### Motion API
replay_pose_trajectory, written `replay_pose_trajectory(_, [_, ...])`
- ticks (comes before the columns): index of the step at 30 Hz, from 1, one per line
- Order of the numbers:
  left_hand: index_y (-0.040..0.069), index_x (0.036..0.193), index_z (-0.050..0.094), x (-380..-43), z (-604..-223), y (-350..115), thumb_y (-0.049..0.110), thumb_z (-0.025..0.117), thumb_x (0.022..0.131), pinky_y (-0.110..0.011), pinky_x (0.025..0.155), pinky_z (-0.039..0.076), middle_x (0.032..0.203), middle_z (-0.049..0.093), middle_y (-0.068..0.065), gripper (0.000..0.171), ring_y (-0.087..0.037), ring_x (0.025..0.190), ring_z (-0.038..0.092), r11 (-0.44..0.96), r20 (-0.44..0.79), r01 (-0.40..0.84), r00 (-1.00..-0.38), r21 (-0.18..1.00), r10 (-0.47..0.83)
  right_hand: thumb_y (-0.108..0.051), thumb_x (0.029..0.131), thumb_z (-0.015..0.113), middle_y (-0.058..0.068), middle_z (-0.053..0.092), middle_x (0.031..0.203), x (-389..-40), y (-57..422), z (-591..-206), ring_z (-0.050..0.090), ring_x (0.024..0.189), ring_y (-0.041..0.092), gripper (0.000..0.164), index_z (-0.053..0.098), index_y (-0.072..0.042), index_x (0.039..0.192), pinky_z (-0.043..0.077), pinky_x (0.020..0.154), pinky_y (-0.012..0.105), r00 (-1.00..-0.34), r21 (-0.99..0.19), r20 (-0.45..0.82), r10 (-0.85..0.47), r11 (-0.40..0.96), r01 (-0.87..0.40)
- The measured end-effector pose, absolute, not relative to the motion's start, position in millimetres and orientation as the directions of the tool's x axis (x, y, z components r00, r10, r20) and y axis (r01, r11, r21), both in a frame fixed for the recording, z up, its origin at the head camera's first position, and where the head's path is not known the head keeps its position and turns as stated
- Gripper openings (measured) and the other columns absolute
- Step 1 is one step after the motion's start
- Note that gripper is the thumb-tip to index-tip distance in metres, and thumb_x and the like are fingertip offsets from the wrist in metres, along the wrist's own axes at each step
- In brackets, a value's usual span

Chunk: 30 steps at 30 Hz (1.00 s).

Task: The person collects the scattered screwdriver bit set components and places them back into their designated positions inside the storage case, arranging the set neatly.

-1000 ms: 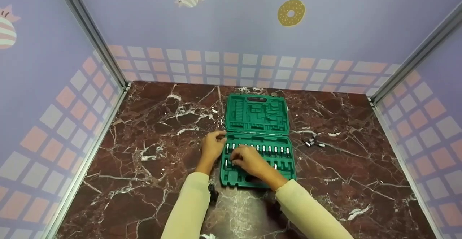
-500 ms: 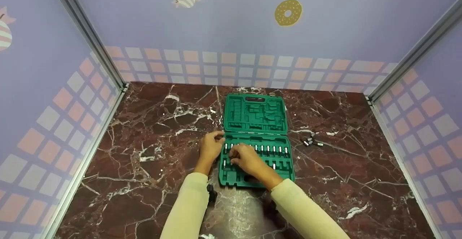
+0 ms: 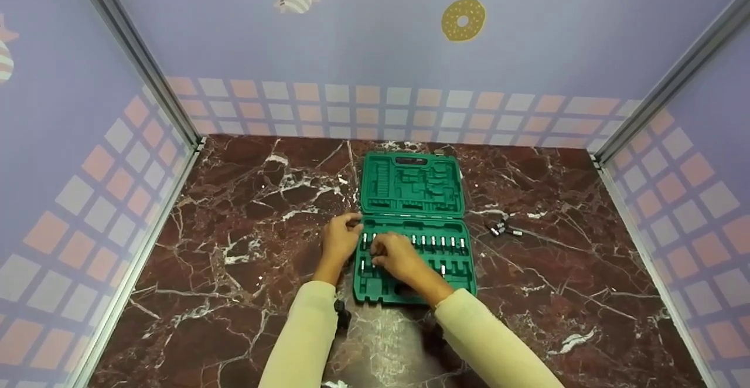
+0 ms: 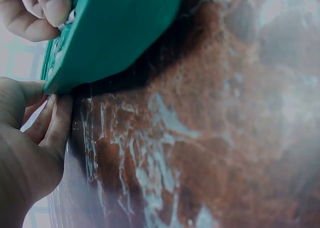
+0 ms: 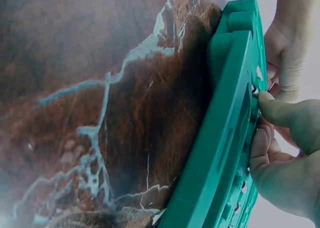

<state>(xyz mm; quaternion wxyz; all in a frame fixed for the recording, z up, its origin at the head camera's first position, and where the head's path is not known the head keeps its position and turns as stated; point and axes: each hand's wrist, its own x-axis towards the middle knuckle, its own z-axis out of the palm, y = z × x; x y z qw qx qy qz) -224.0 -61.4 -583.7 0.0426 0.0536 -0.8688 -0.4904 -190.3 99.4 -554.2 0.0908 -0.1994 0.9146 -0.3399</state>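
A green socket-set case (image 3: 413, 212) lies unfolded on the table, its moulded lid away from the person. Silver-topped sockets (image 3: 443, 241) stand in a row across the near tray. My left hand (image 3: 341, 240) is at the case's left side; in the left wrist view its thumb and straight fingers (image 4: 61, 119) touch the case's edge. Above the left part of the tray, my right hand (image 3: 397, 256) pinches a small metal socket between thumb and fingertips, mostly hidden by the fingers. A bit of silver metal (image 4: 70, 17) shows under those fingertips in the left wrist view.
Several loose small silver and dark pieces (image 3: 501, 230) lie on the table right of the case. Patterned panels (image 3: 398, 106) stand at the back and both sides of the red-brown marbled table (image 3: 269, 212). A single socket (image 3: 443, 271) stands in the lower row.
The head view has shifted slightly, moving everything a little to the left in it. Both hands keep about the same places relative to the case, the right fingers still over the left part of the tray.
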Motion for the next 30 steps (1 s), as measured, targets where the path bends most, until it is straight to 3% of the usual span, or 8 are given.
replay_pose_trajectory(7, [0.010,0.117,0.078,-225.0,-582.3,-63.0,0.010,0.072,0.097,-0.044,0.085,0.059,0.106,0.077,-0.009,0.021,-0.027,0.098,0.072,0.500,0.024,-0.038,-0.993,0.865,-0.118,-0.001,0.087,0.081,0.009,0.073,0.084,-194.5,98.0,-553.4,0.067,0.079,0.020,0.011,0.071,-0.005,0.084,0.057,0.070,0.037,-0.890,-0.634,-0.005,-0.456,0.690,-0.350])
replay_pose_trajectory(17, [0.010,0.116,0.079,-222.8,-583.6,-62.0,0.009,0.074,0.095,-0.044,0.083,0.060,0.103,0.079,-0.008,0.021,-0.026,0.095,0.074,0.524,0.068,0.001,-0.992,0.852,-0.110,-0.003,0.090,0.078,0.009,0.066,0.091,-186.8,102.9,-557.0,0.064,0.085,0.022,0.009,0.069,-0.006,0.090,0.056,0.074,0.036,-0.884,-0.633,0.017,-0.467,0.680,-0.371])
replay_pose_trajectory(30, [0.012,0.113,0.080,-224.0,-584.0,-61.9,0.009,0.074,0.095,-0.043,0.083,0.059,0.100,0.079,-0.006,0.019,-0.024,0.094,0.073,0.514,0.042,-0.030,-0.991,0.857,-0.128,-0.007,0.091,0.078,0.008,0.068,0.095,-177.4,120.6,-562.4,0.067,0.084,0.020,0.008,0.073,-0.006,0.096,0.057,0.073,0.032,-0.870,-0.660,0.155,-0.468,0.606,-0.444])
